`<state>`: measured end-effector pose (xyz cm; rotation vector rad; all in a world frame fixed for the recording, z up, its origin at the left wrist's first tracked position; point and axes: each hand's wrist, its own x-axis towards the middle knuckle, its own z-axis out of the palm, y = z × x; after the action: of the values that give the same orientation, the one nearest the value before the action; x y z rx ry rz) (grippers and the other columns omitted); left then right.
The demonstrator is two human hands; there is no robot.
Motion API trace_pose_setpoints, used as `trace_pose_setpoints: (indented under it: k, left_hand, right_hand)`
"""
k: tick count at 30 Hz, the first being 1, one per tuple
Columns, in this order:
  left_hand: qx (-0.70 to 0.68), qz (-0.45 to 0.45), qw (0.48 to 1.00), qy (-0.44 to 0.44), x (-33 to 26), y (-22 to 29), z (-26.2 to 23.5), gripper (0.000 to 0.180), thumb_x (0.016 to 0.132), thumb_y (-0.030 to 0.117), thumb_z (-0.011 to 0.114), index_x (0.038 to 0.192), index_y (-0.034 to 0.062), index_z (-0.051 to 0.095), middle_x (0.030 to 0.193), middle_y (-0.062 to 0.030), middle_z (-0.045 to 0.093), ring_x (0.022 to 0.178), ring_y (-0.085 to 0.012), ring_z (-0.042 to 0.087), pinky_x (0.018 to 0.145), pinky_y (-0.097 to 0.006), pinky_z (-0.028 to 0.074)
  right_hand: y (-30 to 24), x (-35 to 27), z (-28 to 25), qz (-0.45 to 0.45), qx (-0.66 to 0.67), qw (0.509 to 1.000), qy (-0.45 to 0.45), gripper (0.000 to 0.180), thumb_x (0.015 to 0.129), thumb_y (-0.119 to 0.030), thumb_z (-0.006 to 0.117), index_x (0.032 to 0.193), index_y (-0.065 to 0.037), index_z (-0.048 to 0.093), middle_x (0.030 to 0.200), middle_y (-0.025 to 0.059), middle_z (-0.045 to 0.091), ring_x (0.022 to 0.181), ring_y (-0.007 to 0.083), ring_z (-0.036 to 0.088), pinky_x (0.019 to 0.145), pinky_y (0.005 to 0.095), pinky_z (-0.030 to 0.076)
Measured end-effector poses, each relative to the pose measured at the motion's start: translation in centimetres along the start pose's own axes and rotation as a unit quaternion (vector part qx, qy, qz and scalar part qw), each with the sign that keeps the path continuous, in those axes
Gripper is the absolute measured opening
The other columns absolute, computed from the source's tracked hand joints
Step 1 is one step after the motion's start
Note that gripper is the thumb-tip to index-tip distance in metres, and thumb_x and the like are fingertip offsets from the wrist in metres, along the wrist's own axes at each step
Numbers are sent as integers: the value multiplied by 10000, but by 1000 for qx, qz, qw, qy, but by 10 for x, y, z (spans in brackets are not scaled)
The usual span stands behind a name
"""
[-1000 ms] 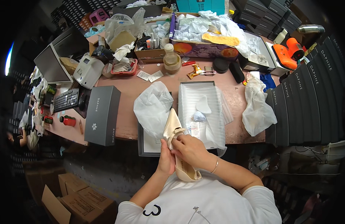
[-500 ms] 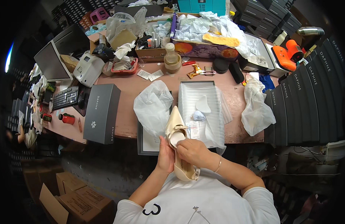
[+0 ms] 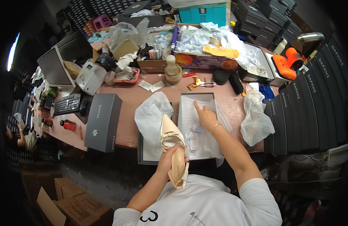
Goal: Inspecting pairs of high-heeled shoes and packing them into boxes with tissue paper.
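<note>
My left hand (image 3: 167, 160) is closed round the middle of a beige pointed-toe shoe (image 3: 177, 170). The shoe has a small bow and a back strap; its toe points away from me, and something white shows in its opening. My right hand (image 3: 207, 117) is over the open grey shoe box (image 3: 197, 95), index finger stretched out, the others partly bent and partly hidden. Inside the box are white wrapping sheet (image 3: 188, 113) and a small white tag (image 3: 193, 142). White tissue paper (image 3: 153, 116) lies to the left, on the box's other grey part (image 3: 147, 161).
A closed grey shoe box (image 3: 102, 124) stands at left beside a keyboard (image 3: 67, 101). Crumpled white wrapping (image 3: 256, 124) lies at right, before stacked dark boxes (image 3: 294, 113). A glue bottle (image 3: 173, 71) and a carton of crumpled paper (image 3: 204, 60) stand farther back.
My right hand has left the shoe and moved forward over the open box. The left hand now holds the shoe alone. The triangular white pad in the box no longer shows.
</note>
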<state>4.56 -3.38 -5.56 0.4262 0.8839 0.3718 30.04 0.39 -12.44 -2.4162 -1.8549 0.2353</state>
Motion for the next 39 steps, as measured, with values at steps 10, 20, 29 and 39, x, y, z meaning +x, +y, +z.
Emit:
trace_pose_setpoints:
  k: [10, 20, 29, 39]
  left_hand:
    - [-143, 132, 980, -48, 8, 0, 20, 638, 953, 600, 319, 1280, 63, 427, 1196, -100, 536, 997, -200, 581, 794, -362, 526]
    - [-100, 41, 993, -38, 6, -34, -25, 614, 956, 597, 312, 1224, 70, 476, 1010, -83, 587, 828, -200, 603, 712, -324, 521]
    - [-79, 88, 993, -16, 17, 1, -16, 675, 940, 628, 313, 1142, 37, 567, 854, -67, 624, 706, -157, 619, 625, -290, 526]
    - [-42, 115, 992, -36, 12, -26, 3, 684, 941, 645, 246, 1281, 79, 425, 1067, -82, 575, 916, -190, 618, 741, -307, 539]
  right_hand:
    - [-88, -93, -68, -220, 341, 911, 75, 231, 685, -53, 653, 896, -72, 563, 933, 89, 570, 862, 275, 577, 763, 361, 476]
    - [-110, -69, -42, -275, 270, 921, 60, 733, 785, -179, 641, 1433, -73, 315, 1441, 166, 337, 1360, 363, 272, 1111, 476, 222]
    - [-25, -55, -30, -87, 96, 990, 56, 357, 732, -215, 721, 1021, -66, 573, 857, 110, 645, 862, 256, 622, 843, 374, 430]
    - [-95, -87, -36, -185, 320, 907, 203, 455, 684, -191, 791, 1069, -57, 589, 1060, 122, 594, 945, 294, 603, 784, 339, 510]
